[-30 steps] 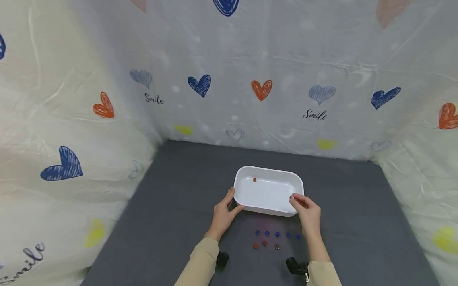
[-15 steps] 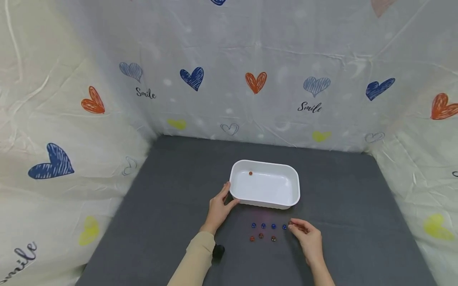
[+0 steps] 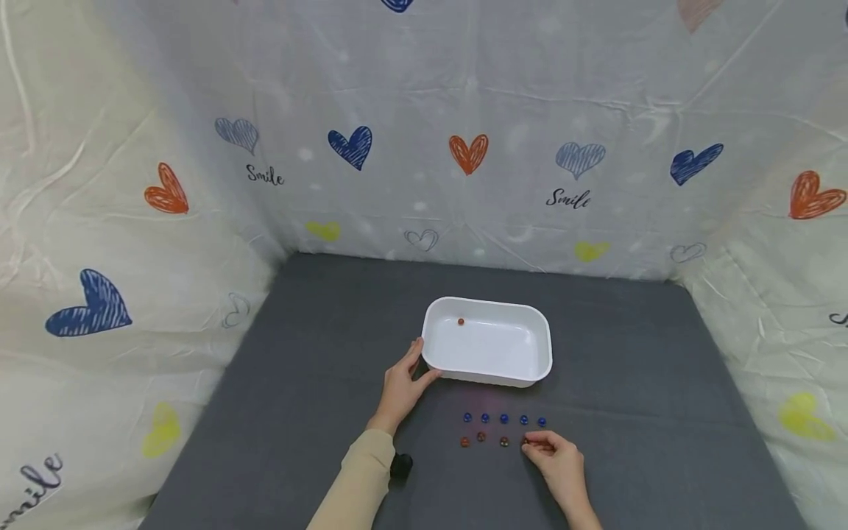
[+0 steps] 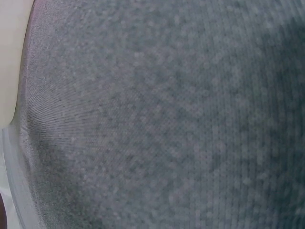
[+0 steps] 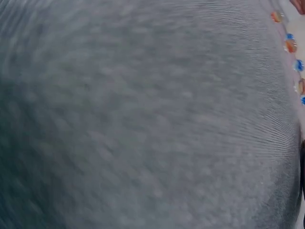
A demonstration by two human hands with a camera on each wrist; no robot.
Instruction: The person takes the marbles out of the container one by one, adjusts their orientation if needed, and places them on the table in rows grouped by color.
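Observation:
A white rectangular tray (image 3: 486,375) stands on the dark grey tabletop, with one orange marble (image 3: 461,322) in its far left part. My left hand (image 3: 400,390) holds the tray's near left corner, fingers along the left wall and thumb at the front. In front of the tray, several blue marbles (image 3: 504,419) form a row. Nearer to me lie three orange-brown marbles (image 3: 481,437). At the right end of this nearer row, my right hand (image 3: 558,462) pinches a brownish marble (image 3: 525,441), partly covered by the fingertips, low over the table.
A pale curtain (image 3: 411,88) printed with hearts encloses the table (image 3: 318,353) at the back and sides. A black device (image 3: 400,467) sits beside the left wrist. In the right wrist view, orange and blue marbles (image 5: 299,65) show at the right edge.
My right hand has moved from the tray's near right corner toward me, past the blue row's right end, to the orange-brown row, carrying the marble. My left hand has stayed at the tray.

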